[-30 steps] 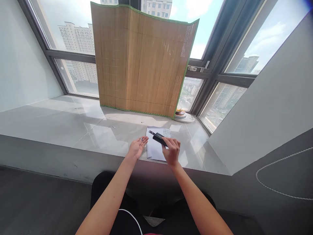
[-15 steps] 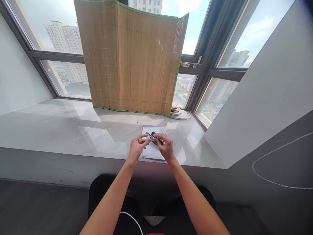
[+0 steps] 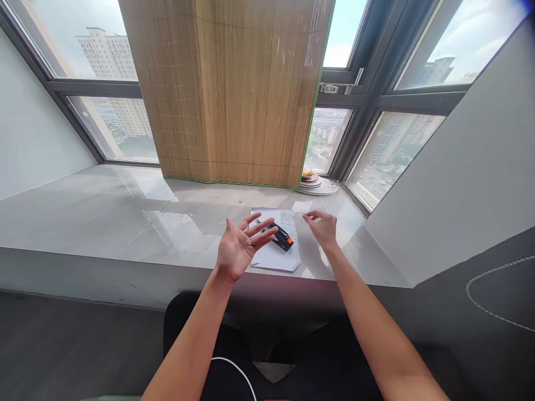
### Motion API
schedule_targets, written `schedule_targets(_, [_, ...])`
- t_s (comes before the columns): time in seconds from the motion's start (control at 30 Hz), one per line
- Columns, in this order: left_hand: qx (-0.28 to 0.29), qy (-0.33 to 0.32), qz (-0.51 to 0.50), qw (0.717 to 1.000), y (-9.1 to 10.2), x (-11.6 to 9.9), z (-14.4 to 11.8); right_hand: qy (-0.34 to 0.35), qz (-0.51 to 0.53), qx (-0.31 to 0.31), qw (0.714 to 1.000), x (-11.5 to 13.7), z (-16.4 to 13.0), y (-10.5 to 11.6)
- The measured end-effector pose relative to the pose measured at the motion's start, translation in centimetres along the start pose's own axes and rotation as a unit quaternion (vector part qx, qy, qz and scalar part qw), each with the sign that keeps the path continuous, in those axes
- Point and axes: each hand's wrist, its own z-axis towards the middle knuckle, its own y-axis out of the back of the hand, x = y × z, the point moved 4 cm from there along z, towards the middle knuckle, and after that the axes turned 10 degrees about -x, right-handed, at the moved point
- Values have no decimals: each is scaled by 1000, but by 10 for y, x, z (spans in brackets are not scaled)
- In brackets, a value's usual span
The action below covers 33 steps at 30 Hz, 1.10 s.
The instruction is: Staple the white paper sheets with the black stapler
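A black stapler (image 3: 282, 238) with an orange part lies slanted on white sheets of paper (image 3: 271, 260), which bear dense writing at the upper right. My left hand (image 3: 242, 244) is palm up above the left side of the sheets, its fingers spread and nothing in it. Its fingers hide the far end of the stapler. To the right of the paper, over the sill, my right hand (image 3: 321, 227) has thumb and fingers pinched together. Whatever may be between those fingertips is too small to make out.
The pale tiled sill (image 3: 104, 217) runs beneath the windows. A bamboo mat (image 3: 238, 106) with green edging stands upright at the back. Beside it, a stack of plates (image 3: 320, 186) sits in the right corner. A white cable (image 3: 236, 367) crosses my lap.
My hands were together over the stapler, handling a small silvery piece. They have parted: the left has opened palm up, and the right has moved right, off the paper. The view shifted slightly.
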Motion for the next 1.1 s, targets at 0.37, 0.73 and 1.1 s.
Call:
schedule_targets(0.37, [23, 1, 52, 998, -23, -16, -18, -38, -158, 54, 985, -112, 58, -37])
schedule_targets(0.73, [22, -118, 163, 979, 16, -23, 43, 42, -264, 95, 959, -84, 7, -26])
schedule_targets(1.1, [-105, -238, 609, 749, 106, -20, 229, 48, -264, 99, 958, -81, 0, -29])
